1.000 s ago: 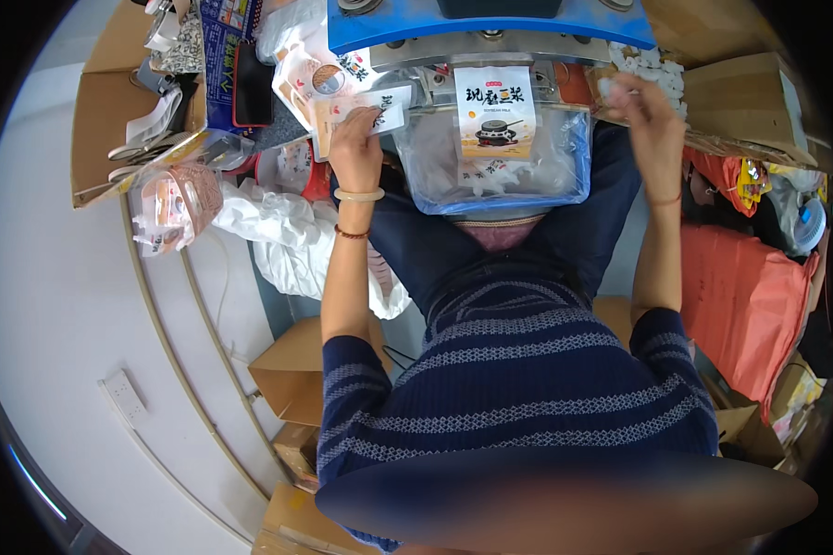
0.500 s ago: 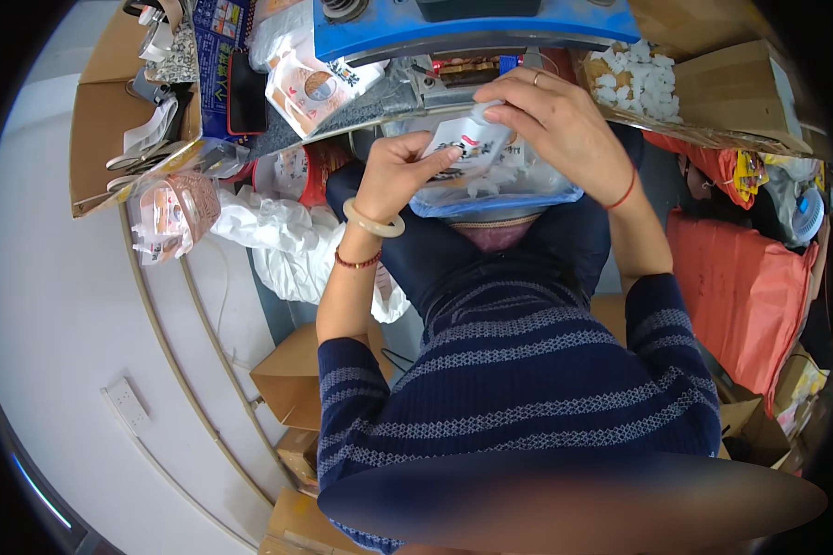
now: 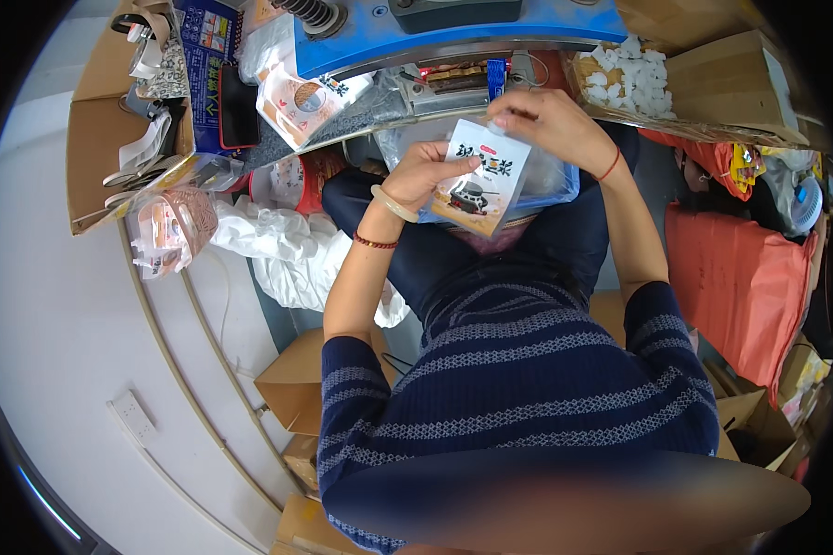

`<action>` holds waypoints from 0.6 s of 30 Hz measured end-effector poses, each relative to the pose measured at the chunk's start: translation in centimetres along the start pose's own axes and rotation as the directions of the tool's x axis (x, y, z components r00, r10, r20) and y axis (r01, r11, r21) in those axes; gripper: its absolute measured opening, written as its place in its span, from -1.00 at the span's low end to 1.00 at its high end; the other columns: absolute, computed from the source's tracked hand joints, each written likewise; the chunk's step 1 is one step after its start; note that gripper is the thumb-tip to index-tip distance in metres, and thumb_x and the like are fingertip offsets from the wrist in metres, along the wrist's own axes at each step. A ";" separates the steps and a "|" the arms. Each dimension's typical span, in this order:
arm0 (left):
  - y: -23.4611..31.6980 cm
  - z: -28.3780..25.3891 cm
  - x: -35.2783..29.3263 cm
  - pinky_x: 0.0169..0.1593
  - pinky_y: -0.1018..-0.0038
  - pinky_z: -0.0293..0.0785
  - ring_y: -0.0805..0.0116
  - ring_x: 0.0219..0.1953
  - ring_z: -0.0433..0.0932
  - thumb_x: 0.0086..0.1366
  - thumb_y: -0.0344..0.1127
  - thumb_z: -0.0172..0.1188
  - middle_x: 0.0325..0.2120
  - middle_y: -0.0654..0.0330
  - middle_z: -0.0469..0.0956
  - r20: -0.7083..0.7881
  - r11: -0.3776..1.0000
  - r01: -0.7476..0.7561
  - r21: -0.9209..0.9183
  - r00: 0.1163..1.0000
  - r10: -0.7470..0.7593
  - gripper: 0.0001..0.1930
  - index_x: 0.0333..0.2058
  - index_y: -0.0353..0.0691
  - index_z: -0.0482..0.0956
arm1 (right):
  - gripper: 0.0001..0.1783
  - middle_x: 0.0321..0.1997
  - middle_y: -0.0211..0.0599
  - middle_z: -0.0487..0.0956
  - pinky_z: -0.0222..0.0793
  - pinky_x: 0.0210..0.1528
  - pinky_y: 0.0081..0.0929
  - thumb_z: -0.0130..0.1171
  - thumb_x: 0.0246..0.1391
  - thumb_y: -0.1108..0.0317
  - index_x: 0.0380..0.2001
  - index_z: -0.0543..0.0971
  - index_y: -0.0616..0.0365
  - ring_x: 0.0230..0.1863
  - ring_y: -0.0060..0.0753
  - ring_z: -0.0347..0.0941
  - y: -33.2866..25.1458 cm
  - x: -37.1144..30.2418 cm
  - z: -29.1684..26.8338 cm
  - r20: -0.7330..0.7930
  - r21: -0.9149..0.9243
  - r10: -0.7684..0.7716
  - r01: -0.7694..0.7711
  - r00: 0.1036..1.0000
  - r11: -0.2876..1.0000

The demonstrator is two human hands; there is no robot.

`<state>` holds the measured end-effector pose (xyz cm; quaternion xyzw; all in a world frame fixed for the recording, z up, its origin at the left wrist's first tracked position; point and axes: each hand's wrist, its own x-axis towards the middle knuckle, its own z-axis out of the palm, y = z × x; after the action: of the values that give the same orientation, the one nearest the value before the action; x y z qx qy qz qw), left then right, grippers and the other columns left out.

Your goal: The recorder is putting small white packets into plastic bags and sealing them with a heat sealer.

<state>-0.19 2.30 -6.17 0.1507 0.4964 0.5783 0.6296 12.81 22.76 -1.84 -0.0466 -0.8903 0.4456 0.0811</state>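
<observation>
- White pouch point(image 3: 483, 192): near side of blue machine point(image 3: 472, 39).
- Left hand point(image 3: 416, 181): thumb and fingers pinching pouch's left edge.
- Right hand point(image 3: 550, 127): fingers curled at pouch top; can't tell if pinching.
- White pieces point(image 3: 631, 81): right of machine.

Pouch point(image 3: 483, 183) swung lower; now facing up more.

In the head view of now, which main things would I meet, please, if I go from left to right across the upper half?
Bundle of pouches → black slab → pouches on the desk → left hand → held pouch → right hand → small white pieces → brown carton.
</observation>
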 end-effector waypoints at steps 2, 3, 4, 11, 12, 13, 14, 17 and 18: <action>-0.2 -0.2 0.2 -0.17 0.58 0.50 0.50 -0.29 0.60 0.20 -0.45 0.29 -0.29 0.13 0.66 -0.019 1.000 -0.004 0.025 1.000 0.004 -0.78 -0.18 -0.41 0.63 | -0.74 -0.25 -0.16 0.60 0.44 -0.20 -0.33 0.14 0.15 0.24 -0.19 0.59 0.18 -0.23 -0.13 0.56 0.7 -0.2 0.1 -0.039 0.090 0.051 -0.047 0.998 0.995; -0.3 -0.2 0.2 -0.17 0.58 0.50 0.50 -0.29 0.60 0.20 -0.45 0.29 -0.29 0.13 0.66 -0.020 1.000 -0.001 0.023 1.000 0.002 -0.78 -0.18 -0.41 0.63 | -0.76 -0.24 -0.22 0.61 0.45 -0.19 -0.40 0.14 0.17 0.27 -0.17 0.59 0.18 -0.24 -0.27 0.56 0.5 -0.2 0.1 -0.029 0.101 0.081 -0.078 0.996 0.992; -0.3 -0.2 0.2 -0.18 0.58 0.50 0.50 -0.29 0.60 0.20 -0.45 0.29 -0.30 0.12 0.66 -0.052 0.998 -0.025 0.061 0.998 0.028 -0.79 -0.19 -0.40 0.63 | -0.77 -0.24 -0.28 0.62 0.46 -0.17 -0.48 0.15 0.19 0.29 -0.15 0.59 0.18 -0.24 -0.41 0.56 0.3 -0.1 0.0 -0.018 0.110 0.111 -0.108 0.994 0.988; -0.4 0.0 0.0 -0.28 0.62 0.46 0.58 -0.36 0.57 0.20 -0.40 0.31 -0.37 0.20 0.67 -0.270 0.971 -0.154 0.183 0.942 0.200 -0.86 -0.27 -0.30 0.68 | -0.77 -0.21 -0.29 0.61 0.44 -0.17 -0.55 0.21 0.12 0.35 -0.18 0.60 0.22 -0.25 -0.49 0.52 -3.2 -1.4 0.3 -0.177 0.210 0.036 0.002 0.983 0.978; -0.3 0.3 0.0 -0.28 0.62 0.46 0.58 -0.36 0.57 0.20 -0.40 0.31 -0.37 0.20 0.67 -0.264 0.971 -0.154 0.181 0.944 0.199 -0.86 -0.27 -0.30 0.68 | -0.78 -0.21 -0.29 0.61 0.43 -0.16 -0.57 0.22 0.11 0.36 -0.18 0.60 0.22 -0.25 -0.51 0.51 -3.4 -2.0 0.8 -0.107 0.253 0.039 -0.011 0.993 0.967; -0.1 0.7 0.0 -0.26 0.62 0.46 0.58 -0.34 0.57 0.21 -0.40 0.31 -0.36 0.20 0.66 -0.213 0.975 -0.217 0.036 0.952 0.220 -0.85 -0.26 -0.30 0.67 | -0.79 -0.24 -0.30 0.60 0.43 -0.18 -0.55 0.22 0.10 0.37 -0.19 0.61 0.20 -0.26 -0.47 0.51 -3.4 -2.2 1.8 -0.096 0.273 -0.098 0.121 0.991 0.954; 0.1 1.1 -0.1 -0.24 0.62 0.45 0.58 -0.33 0.57 0.21 -0.39 0.30 -0.34 0.20 0.66 -0.167 0.957 -0.267 -0.113 0.955 0.247 -0.84 -0.24 -0.30 0.66 | -0.79 -0.25 -0.30 0.60 0.42 -0.19 -0.54 0.22 0.10 0.37 -0.20 0.61 0.19 -0.27 -0.44 0.51 -3.1 -2.6 2.8 -0.052 0.222 -0.095 0.105 0.994 0.969; 0.6 2.2 -1.0 -0.20 0.62 0.45 0.57 -0.30 0.57 0.22 -0.39 0.29 -0.30 0.20 0.66 -0.141 0.965 -0.194 -0.178 0.975 0.170 -0.83 -0.21 -0.28 0.65 | -0.83 -0.28 -0.30 0.62 0.41 -0.24 -0.38 0.19 0.10 0.33 -0.25 0.60 0.14 -0.32 -0.26 0.52 -3.1 -3.2 4.2 -0.052 0.177 -0.071 0.079 0.996 0.981; 0.5 2.2 -1.2 -0.20 0.62 0.45 0.57 -0.30 0.57 0.22 -0.39 0.29 -0.30 0.20 0.66 -0.143 0.965 -0.195 -0.176 0.975 0.171 -0.83 -0.21 -0.28 0.65 | -0.83 -0.27 -0.30 0.62 0.41 -0.25 -0.40 0.20 0.09 0.34 -0.24 0.61 0.13 -0.31 -0.27 0.52 -3.2 -3.4 4.3 -0.053 0.229 -0.063 0.073 0.997 0.971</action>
<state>1.47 2.27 -4.21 0.0983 0.4621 0.6871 0.5520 15.28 16.91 -2.16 -0.0163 -0.8316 0.5418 0.1212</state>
